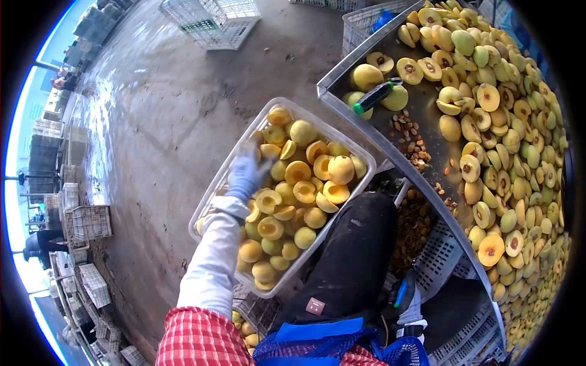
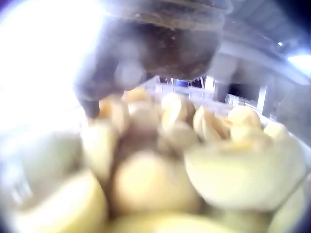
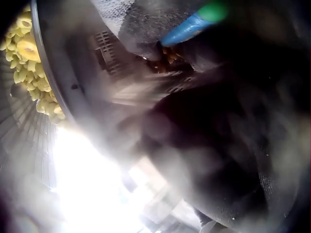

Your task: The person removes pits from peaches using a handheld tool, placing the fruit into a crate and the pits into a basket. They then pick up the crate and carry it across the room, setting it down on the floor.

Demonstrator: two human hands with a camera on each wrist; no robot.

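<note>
A white plastic crate point(image 1: 360, 149) full of whole and halved yellow peaches point(image 1: 297, 172) stands in front of me. My gloved left hand point(image 1: 247, 174), blurred, is over the crate's left side with its fingers spread over the fruit. In the left wrist view the dark glove point(image 2: 150, 53) hangs close above peach halves point(image 2: 248, 170). Low beside my leg, my gloved right hand point(image 1: 410, 305) grips a tool by its blue handle point(image 1: 401, 293). The right wrist view shows that handle's green end point(image 3: 214, 12); its working end is hidden.
At right, a metal-edged table point(image 1: 421, 174) bears a large heap of peach halves point(image 1: 513, 146), loose pits point(image 1: 410, 137) and a black tool with a green end point(image 1: 373, 97). Grey crates point(image 1: 442, 250) stand under it. Another white crate point(image 1: 213, 24) sits on the wet floor ahead.
</note>
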